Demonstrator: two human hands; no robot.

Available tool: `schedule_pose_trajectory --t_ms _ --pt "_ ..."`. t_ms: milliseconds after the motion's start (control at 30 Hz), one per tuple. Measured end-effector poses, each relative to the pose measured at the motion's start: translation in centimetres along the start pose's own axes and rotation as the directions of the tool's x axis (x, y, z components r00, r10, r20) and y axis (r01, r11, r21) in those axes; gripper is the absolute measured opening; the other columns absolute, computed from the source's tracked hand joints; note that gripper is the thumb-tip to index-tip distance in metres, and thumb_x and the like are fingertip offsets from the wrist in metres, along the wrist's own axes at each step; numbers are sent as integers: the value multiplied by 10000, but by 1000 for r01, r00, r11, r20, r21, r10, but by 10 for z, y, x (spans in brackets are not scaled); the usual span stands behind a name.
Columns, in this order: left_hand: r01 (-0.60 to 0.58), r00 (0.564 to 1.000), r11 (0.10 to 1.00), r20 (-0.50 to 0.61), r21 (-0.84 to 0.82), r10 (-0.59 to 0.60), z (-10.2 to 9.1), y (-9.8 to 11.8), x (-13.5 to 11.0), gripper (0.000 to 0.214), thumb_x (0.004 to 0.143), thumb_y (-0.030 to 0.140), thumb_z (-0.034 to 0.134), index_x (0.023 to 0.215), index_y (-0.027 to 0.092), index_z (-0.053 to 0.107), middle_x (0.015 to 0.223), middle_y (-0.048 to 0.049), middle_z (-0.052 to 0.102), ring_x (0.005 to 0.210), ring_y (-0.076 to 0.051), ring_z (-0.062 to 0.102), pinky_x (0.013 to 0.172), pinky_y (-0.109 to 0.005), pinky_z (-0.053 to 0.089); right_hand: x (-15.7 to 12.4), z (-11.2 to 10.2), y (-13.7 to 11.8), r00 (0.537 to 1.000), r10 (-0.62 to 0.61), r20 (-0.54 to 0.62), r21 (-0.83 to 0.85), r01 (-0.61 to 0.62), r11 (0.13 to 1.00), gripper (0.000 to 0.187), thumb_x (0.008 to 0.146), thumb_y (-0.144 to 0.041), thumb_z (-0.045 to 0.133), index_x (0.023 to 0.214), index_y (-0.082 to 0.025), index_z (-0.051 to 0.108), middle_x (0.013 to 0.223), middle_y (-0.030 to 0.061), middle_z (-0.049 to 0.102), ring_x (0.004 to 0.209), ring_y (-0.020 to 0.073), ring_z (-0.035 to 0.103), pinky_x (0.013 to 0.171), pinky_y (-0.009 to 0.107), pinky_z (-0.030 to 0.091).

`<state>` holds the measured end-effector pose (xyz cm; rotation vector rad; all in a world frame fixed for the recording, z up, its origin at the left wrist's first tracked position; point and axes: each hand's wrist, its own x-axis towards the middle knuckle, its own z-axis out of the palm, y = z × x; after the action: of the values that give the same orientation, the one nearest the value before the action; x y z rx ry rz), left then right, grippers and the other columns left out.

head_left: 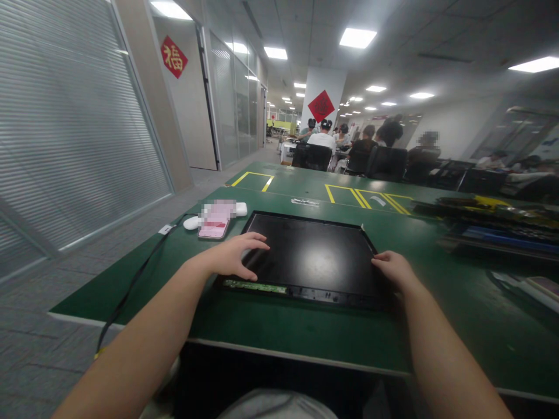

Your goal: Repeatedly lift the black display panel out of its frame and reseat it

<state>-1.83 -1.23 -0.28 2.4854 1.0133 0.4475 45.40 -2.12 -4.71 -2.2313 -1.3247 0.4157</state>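
A black flat display panel (301, 250) in a thin frame lies on the green table in front of me. Along its near left edge runs a narrow green circuit board (255, 286). Over the panel's left side is my left hand (238, 256), thumb and fingers spread apart; whether its palm touches the frame I cannot tell. At the right edge, my right hand (393, 270) pinches the frame between thumb and fingers, some of which are hidden beneath or behind it.
A phone (215, 224) on a white stand is left of the panel, near a black cable (135, 285). Beyond the panel lies a small clear packet (304, 202). Stacked dark panels (502, 224) and another device (528, 291) are at right. People sit farther back.
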Motion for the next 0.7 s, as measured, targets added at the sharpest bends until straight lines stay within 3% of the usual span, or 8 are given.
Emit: schedule_pose_trajectory --t_ms 333,700 --pt "20 999 999 44 40 -21 -2 -2 0 774 631 416 835 1347 285 570 1501 -93 434 1346 -320 448 1098 -414 373 -3 -2 -4 1000 7 23 -45 -6 999 186 795 -243 678 940 -134 718 972 106 726 854 213 670 698 283 465" --pt "-49 999 998 25 50 47 -1 -2 0 640 662 362 821 1267 275 632 1471 -76 467 1324 -294 476 1092 -377 382 2 1 1 1000 -7 17 -35 8 999 191 784 -245 685 934 -135 728 945 111 731 833 218 676 700 288 476"
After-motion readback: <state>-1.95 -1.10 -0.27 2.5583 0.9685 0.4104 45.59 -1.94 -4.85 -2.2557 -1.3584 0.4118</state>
